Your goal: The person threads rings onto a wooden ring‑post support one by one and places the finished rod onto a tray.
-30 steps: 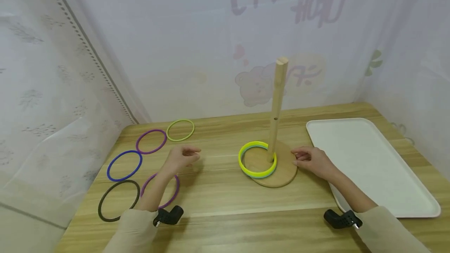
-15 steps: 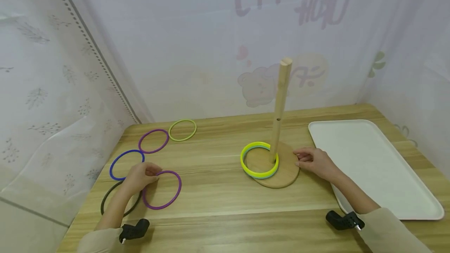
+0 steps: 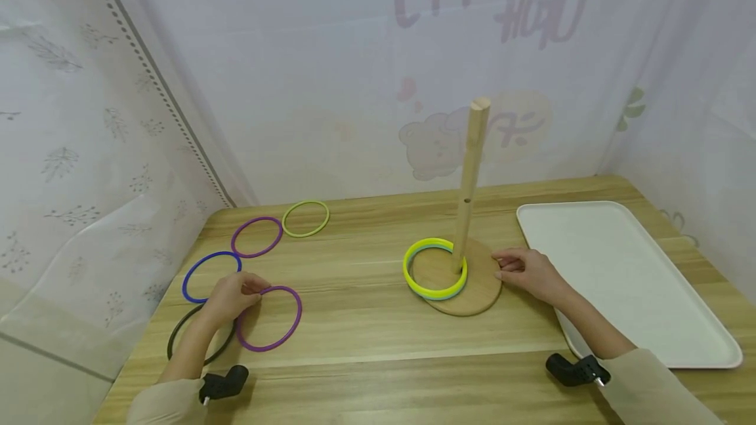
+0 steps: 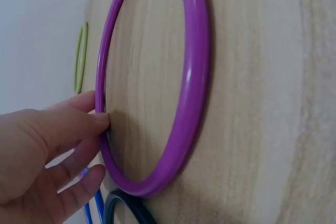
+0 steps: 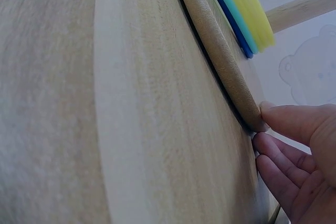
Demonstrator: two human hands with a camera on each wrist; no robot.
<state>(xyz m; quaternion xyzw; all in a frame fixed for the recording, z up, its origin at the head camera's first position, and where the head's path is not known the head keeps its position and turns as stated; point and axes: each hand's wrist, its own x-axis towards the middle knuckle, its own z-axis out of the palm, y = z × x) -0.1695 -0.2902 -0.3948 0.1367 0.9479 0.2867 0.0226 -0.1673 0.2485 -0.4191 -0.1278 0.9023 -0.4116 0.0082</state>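
Note:
At the left of the table, my left hand pinches the near purple ring at its far left edge. In the left wrist view the thumb lies on the ring's inner side, with fingers behind it; the ring lies on the tabletop. My right hand holds the right edge of the round wooden base, thumb on top and fingers at its side. From this base rises a wooden pole. A yellow ring lies around the pole, stacked over a turquoise ring and a dark blue ring.
Beyond the left hand lie a blue ring, another purple ring and a thin yellow-green ring. A black ring is partly hidden under the left forearm. A white tray stands at the right, beside the right forearm.
My left hand has moved left and down from above the table to the purple ring's edge and pinches it. The right hand stays at the base.

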